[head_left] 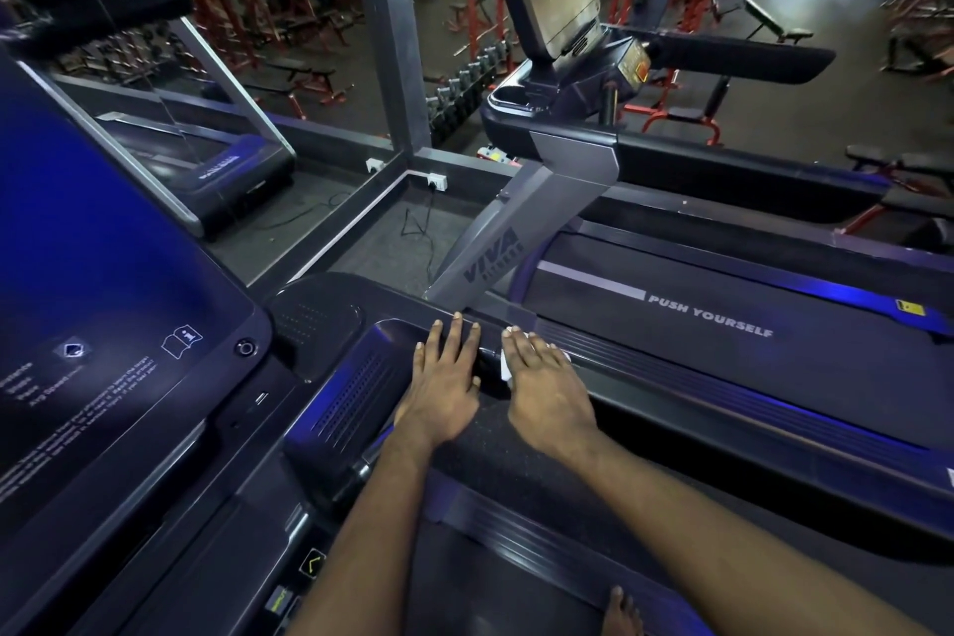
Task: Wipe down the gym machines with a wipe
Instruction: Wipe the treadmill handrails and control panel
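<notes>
I am bent over the front end of a dark treadmill point(330, 403). My left hand point(444, 382) lies flat, fingers straight, on the front motor cover beside a perforated vent. My right hand point(547, 390) presses flat on a white wipe point(507, 367), which peeks out from under its fingers at the cover's right edge. Most of the wipe is hidden beneath the palm.
This treadmill's console screen point(103, 315) fills the left. A second treadmill point(722, 325) marked "PUSH YOURSELF" stands close on the right, its grey upright point(495, 253) rising just beyond my hands. Mirrors, wall sockets point(436, 181) and a cable lie ahead. A bare foot point(622, 609) shows at the bottom.
</notes>
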Demonstrator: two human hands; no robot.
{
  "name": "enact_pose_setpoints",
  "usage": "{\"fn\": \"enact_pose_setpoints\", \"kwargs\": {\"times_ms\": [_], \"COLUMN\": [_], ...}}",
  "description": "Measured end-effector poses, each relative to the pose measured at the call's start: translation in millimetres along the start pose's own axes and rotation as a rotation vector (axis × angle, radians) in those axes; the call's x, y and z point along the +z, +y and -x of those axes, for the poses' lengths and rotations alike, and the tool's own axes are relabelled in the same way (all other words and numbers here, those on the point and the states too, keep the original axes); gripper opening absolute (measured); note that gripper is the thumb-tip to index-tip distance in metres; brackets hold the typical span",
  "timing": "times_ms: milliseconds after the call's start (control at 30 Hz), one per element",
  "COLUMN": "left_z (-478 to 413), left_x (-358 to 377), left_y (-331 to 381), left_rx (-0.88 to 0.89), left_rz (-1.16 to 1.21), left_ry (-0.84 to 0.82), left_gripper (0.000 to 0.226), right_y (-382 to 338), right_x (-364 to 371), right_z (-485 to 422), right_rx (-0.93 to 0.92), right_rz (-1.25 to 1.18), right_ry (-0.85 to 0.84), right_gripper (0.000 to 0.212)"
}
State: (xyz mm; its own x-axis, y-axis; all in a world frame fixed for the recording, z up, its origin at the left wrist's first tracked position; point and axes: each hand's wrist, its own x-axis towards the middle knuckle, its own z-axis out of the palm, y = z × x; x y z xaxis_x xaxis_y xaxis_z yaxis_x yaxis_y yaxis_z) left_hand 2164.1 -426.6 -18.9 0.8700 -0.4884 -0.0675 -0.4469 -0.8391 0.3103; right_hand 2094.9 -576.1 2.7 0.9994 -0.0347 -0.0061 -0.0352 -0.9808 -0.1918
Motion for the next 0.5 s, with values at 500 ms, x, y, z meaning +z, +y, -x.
{"fn": "enact_pose_setpoints", "kwargs": {"times_ms": [500], "left_z": [1], "left_x": [1], "left_y": [0], "left_rx": [0.017], "left_rz": [0.001], "left_ry": [0.018], "left_gripper": [0.075], "right_y": [8], "right_x": [0], "right_z": [8], "right_rx": [0.022], "right_rz": [-0.074], "right_ry": [-0.002], "right_gripper": [0.068]}}
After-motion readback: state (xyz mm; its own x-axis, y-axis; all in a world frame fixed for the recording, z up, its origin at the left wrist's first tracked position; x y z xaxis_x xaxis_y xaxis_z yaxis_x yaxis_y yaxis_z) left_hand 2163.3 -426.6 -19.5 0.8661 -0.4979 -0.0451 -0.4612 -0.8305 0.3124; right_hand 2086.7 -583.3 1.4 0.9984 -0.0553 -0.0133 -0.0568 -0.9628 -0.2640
